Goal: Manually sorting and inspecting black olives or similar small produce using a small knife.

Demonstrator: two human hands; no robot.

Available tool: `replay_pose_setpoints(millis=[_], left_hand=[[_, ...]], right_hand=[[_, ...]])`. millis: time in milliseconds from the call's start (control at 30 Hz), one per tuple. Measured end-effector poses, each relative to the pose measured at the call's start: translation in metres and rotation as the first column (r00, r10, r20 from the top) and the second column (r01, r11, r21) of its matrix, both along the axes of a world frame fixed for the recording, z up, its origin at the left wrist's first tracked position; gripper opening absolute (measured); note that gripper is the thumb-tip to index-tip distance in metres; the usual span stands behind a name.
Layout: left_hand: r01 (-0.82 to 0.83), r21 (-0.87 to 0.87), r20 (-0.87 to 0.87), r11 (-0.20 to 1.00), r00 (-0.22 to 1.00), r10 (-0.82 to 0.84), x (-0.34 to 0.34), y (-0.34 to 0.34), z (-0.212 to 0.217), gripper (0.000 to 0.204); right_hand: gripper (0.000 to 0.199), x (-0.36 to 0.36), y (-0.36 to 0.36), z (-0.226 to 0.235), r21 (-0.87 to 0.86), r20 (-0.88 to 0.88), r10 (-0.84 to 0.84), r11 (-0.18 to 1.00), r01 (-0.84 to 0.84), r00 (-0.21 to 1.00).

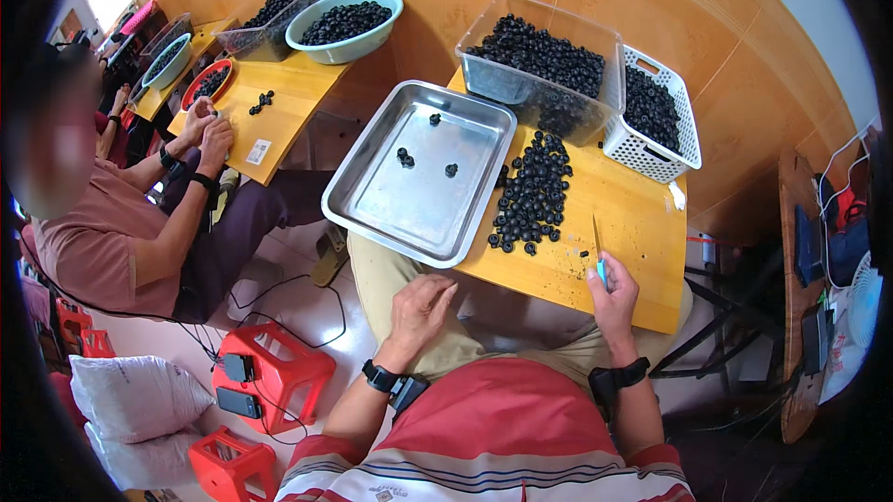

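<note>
My right hand point(614, 297) is closed round the light-blue handle of a small knife point(598, 246), its thin blade pointing away from me over the wooden table point(642, 214). One small black piece point(584, 254) lies beside the blade among dark crumbs. Left of it spreads a pile of round, black, rubber-like pieces point(535, 187), some with a hole. My left hand point(420, 311) hovers over my lap below the metal tray point(340, 187), fingers loosely bent and nothing visible in them. A few black clusters point(406, 159) sit in the tray, which overhangs the table's left edge.
A clear plastic bin point(493, 74) and a white perforated basket point(665, 160), both filled with black pieces, stand at the back. At the left a person point(121, 232) works at another table point(302, 97). Red stools point(270, 376) and cables are on the floor.
</note>
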State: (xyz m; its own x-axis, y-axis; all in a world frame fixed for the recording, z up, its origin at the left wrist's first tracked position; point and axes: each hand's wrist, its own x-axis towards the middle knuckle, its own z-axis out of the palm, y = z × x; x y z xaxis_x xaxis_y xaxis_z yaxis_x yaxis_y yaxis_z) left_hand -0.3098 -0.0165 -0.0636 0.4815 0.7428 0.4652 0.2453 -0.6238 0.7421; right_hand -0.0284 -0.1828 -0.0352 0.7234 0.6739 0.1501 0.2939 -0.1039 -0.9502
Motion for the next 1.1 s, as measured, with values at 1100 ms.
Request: replay_pose_setpoints(millis=[1100], left_hand=[[-0.017,-0.099,-0.057,0.995,0.998,0.012,0.002,-0.003,0.003,0.014]], right_hand=[[0.033,0.002,-0.002,-0.007,0.047,-0.005,0.047,0.998,-0.046,0.999]])
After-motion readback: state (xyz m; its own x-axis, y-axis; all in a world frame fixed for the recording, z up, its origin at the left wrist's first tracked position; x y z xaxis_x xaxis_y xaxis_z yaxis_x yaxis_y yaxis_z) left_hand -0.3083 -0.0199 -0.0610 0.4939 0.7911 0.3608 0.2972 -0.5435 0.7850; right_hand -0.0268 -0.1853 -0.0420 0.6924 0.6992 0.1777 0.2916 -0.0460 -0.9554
